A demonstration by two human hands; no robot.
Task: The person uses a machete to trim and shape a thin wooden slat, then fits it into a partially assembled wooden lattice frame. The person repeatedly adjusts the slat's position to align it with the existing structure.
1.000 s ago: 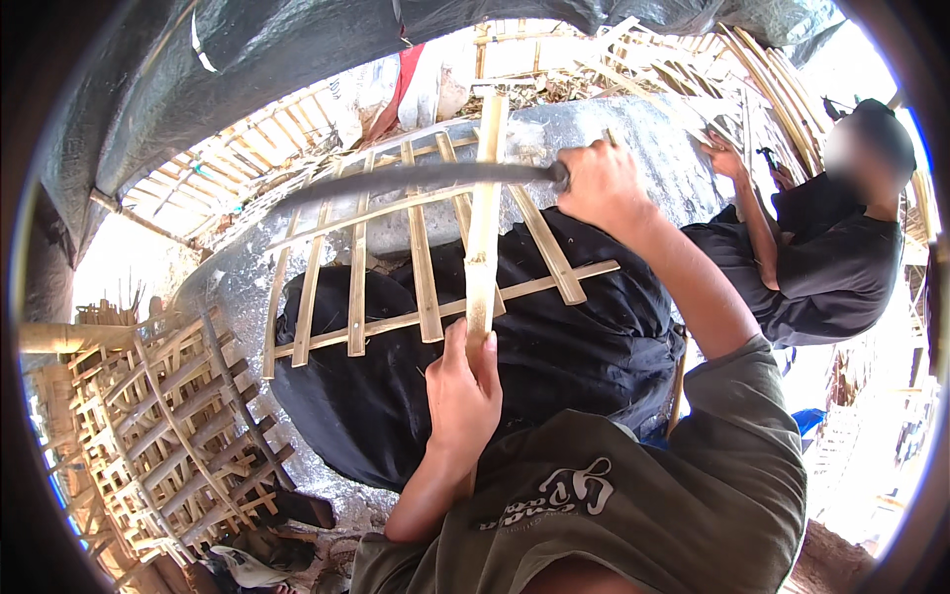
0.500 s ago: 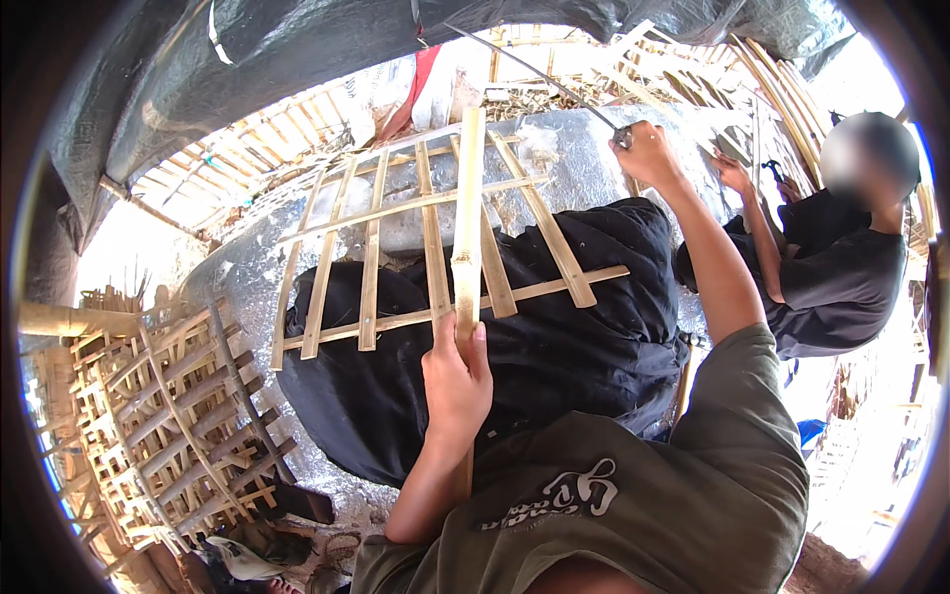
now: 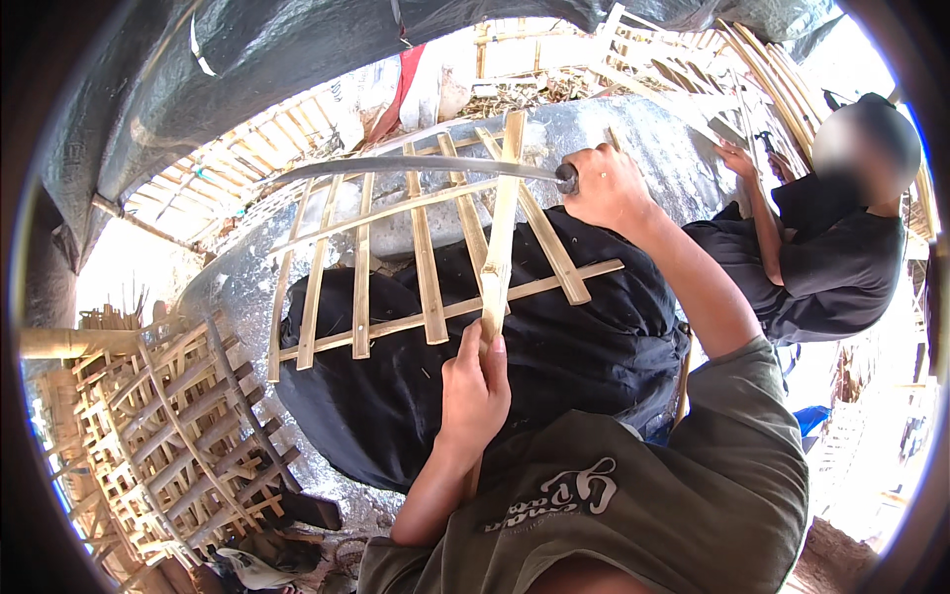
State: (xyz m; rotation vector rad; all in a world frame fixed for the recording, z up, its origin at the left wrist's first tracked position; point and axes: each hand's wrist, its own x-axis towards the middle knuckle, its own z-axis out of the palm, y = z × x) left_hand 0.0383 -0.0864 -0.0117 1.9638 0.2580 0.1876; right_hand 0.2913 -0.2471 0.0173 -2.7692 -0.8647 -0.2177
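So the left hand (image 3: pixel 475 391) has its fingers wrapped around a long, flat, pale bamboo strip (image 3: pixel 502 233), thumb along one side, with the strip pointing up and away from the body, leaning slightly right. The right hand (image 3: pixel 606 188) is clenched around the handle of a long, curved, dark grey metal blade (image 3: pixel 426 163), which sticks out left and crosses the strip near its far end. Can't tell if it's actually touching there. Beyond the left hand there's a ladder-like frame of pale bamboo slats (image 3: pixel 424 257), its near part over bunched black cloth (image 3: pixel 594 342), its far part over a rough grey surface (image 3: pixel 574 124). Woven brown bamboo lattice panels (image 3: pixel 188 436) sit off left, and a co-worker in dark clothes (image 3: pixel 841 252) sits off right.
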